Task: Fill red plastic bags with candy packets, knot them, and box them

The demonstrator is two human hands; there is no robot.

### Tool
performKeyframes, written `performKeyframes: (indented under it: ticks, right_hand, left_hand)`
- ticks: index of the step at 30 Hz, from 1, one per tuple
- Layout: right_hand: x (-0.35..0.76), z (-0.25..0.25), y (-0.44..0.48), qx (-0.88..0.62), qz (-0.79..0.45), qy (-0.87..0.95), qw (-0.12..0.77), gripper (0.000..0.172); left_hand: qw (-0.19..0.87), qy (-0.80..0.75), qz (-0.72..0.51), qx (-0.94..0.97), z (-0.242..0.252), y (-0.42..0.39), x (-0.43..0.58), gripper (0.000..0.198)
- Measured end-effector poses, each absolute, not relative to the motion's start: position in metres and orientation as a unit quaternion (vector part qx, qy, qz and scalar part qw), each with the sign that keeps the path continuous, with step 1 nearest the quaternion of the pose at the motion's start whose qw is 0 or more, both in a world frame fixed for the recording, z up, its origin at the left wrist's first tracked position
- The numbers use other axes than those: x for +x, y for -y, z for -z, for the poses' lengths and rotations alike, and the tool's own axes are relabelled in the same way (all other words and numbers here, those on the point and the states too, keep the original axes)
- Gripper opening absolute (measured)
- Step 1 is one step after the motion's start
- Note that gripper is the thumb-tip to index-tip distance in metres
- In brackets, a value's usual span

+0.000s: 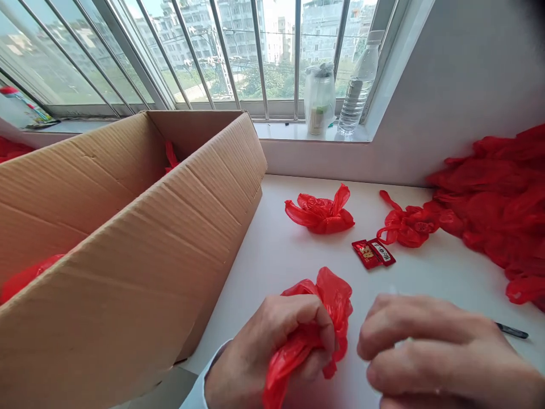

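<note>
My left hand (293, 335), in a pale sleeve, is closed round a thin red plastic bag (336, 295), which bunches out above and below the fist. To its right hovers my right hand (443, 346), slightly blurred, its fingers curled in. A bit of something whitish shows between those fingers, too small to name. Beyond the hands, two small red packets (373, 253) lie side by side on the white table (238, 295). Two knotted red plastic bags, one at the centre (321, 213) and another farther right (413, 226), rest behind them.
A large open cardboard box (140, 267) with red bags inside fills the left. At the right wall rises a heap of red bags (498, 199). A black pen-like object (513, 330) lies near my right hand. On the sill stand a plastic bottle (360, 88) and a bagged cup (319, 102).
</note>
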State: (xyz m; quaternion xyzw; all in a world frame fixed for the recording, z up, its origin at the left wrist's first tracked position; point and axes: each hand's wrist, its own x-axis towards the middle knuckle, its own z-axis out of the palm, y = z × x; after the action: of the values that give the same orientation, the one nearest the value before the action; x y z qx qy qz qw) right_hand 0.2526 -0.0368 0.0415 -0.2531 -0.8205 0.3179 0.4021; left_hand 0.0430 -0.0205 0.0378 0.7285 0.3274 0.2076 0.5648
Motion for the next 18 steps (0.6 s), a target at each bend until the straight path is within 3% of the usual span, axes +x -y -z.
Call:
performKeyframes:
  ticks: [2,5,7,11,14,18]
  right_hand:
    - [0.253,-0.038,0.024,-0.250,-0.408,0.764,0.433,0.021]
    - [0.244,-0.032,0.006,-0.217,-0.518,0.747,0.355,0.035]
    - [0.236,-0.026,-0.002,-0.204,-0.551,0.747,0.313,0.034]
    - [0.230,-0.015,-0.007,-0.232,-0.587,0.724,0.277,0.029]
    - [0.233,-0.010,-0.006,-0.254,-0.576,0.728,0.271,0.035]
    - [0.245,-0.011,-0.003,-0.295,-0.440,0.793,0.301,0.020]
  left_hand:
    - [0.386,-0.334,-0.177,0.842,-0.035,0.028,0.046,0.011]
    - [0.116,-0.312,-0.214,0.918,-0.027,0.039,0.052,0.022]
    - [0.010,-0.340,-0.298,0.892,-0.022,0.044,0.055,0.026]
    - [0.006,-0.423,-0.409,0.809,-0.019,0.047,0.059,0.021]
    - [-0.002,-0.435,-0.366,0.822,-0.019,0.044,0.058,0.028]
    - [-0.033,-0.388,-0.329,0.861,-0.019,0.038,0.048,0.029]
